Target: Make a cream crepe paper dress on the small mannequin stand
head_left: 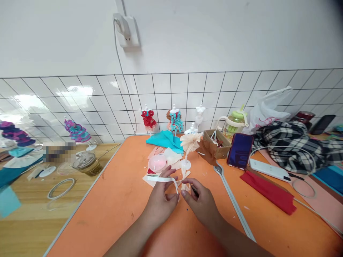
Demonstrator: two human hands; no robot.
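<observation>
On the wooden side table, a second tape ring (pixel 61 188) lies flat near a lidded jar (pixel 87 163), apart from the working area. On the orange table (pixel 107 200), the left hand (pixel 162 200) carries the tape (pixel 160 179) looped over its fingers; the free strip bends down to the thumb and fingertips, which are pinched narrow. This arrangement presumably lets the strip feed while the roll stays supported. Beyond it, the pink dish (pixel 157 163) sits among paper scraps, within easy reach. The peach paper (pixel 185 185) lies at the fingertips, just before the white base (pixel 185 164) of a form.

The right hand (pixel 202 203) has its fingers curled around a dark tool (pixel 194 191), probably tucked there to leave the tips usable; its exact kind cannot be told. Thumb and forefinger stand close together beside the peach paper; whether they grip it cannot be told. Farther right, the box (pixel 222 151), phone (pixel 240 151) and red paper (pixel 269 191) rest clear of both hands.
</observation>
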